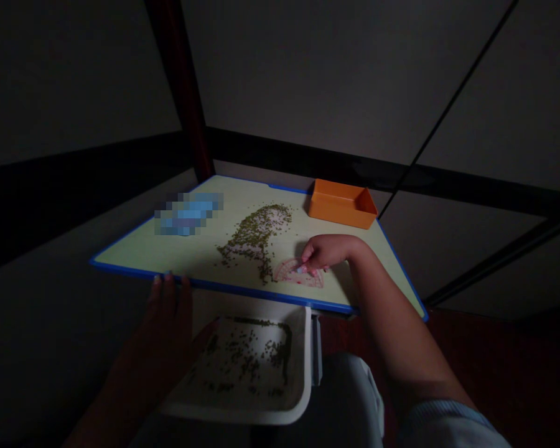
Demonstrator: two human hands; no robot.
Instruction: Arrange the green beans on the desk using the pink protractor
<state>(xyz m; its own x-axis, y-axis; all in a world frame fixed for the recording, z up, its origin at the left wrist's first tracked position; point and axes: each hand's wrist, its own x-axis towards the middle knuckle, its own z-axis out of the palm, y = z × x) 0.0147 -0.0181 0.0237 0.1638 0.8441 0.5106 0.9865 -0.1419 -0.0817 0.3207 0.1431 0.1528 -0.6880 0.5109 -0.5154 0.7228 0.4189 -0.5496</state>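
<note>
My right hand [324, 252] rests on the table with its fingers closed on a pink half-round protractor [293, 272] lying flat near the front edge. Just left of the protractor spreads a heap of small green beans [256, 236]. My left hand [165, 311] is below the table's front edge, gripping the left side of a white tray [303, 367] held under the edge; several green beans lie scattered in the tray. The scene is dim.
The pale table top has a blue rim [135, 269]. An orange box [343, 204] stands at the back right. A blurred blue patch [189, 213] lies at the back left. A dark post [186, 93] rises behind the table.
</note>
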